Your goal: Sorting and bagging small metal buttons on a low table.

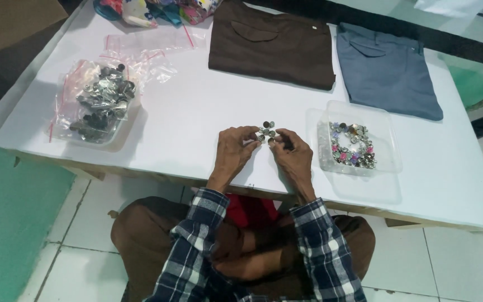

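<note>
Sitting cross-legged at a low white table (197,117), the person rests both hands at its near edge. The left hand (235,146) and the right hand (293,150) meet over a small cluster of buttons (266,132), each hand with its fingertips pinched closed on the cluster from its own side. The buttons look like small round metal pieces, though they are too tiny to tell how many there are or whether they are joined. The cluster sits just above the tabletop, between the two hands, near the middle of the table's front edge.

Just to the right of the right hand lies a clear shallow tray (359,112) holding coloured and silvery buttons gathered toward its right half. Well off to the left stands a clear plastic tub (62,131) heaped with grey metal buttons, with a red-edged plastic bag around it. More empty zip bags (152,42) lie behind it. At the far side of the table lie folded brown trousers (272,47) and, beside them to the right, folded grey-blue trousers (387,72). Plaid sleeves (197,223) cover both forearms.
</note>
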